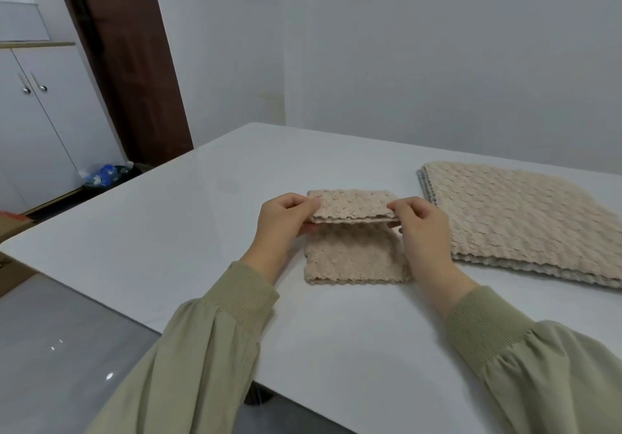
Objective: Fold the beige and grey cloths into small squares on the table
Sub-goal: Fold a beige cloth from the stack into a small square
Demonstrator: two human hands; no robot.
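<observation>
- Head view, setting: a white table against a plain pale wall; a dark door and white cupboards stand at the left, with a bin of rubbish on the floor beside them.
- Beige cloth: on the table in front of the person, already narrowed to a strip. Its near half lies flat; its far half is lifted and doubled toward the person.
- Left hand: closed in a pinch on the left corner of the lifted edge, thumb on top.
- Right hand: pinching the right corner of the same edge in like manner.
- Stack of cloths: flat on the table, just to the right of the working piece, beige on top; a grey edge shows at its far left corner.
- Step in hand, as judged: the final fold of this piece.
- Handling note: lower both corners together onto the near edge, match the sides, then press the crease flat so the thick pile does not spring open.
</observation>
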